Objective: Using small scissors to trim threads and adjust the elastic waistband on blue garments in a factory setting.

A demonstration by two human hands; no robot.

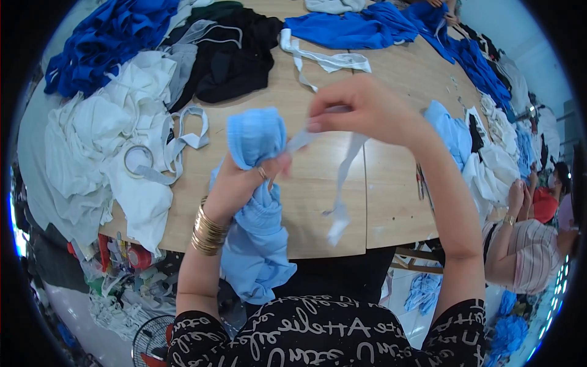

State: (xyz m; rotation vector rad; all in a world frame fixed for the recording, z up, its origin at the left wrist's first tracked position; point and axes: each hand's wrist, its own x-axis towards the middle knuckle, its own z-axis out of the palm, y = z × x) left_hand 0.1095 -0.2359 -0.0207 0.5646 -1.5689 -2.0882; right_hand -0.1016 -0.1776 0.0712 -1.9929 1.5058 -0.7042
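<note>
Head view, left hand: the left hand (243,181) is curling around the light blue garment (255,244); whether its blurred fingertips are gripping the strip, cannot tell.
Right hand: the right hand (367,114) is pinching the pale strip (347,173), at 2 o'clock from the left.
Strip: one span is slanting toward 8 o'clock, the loose tail hanging toward 7, above the table (318,214).
Garment: the long axis is running 12-to-6, gathered band uppermost; left hand nearer, touching.

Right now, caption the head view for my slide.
Left hand holds a light-blue garment; right hand pinches a white strip.
</note>
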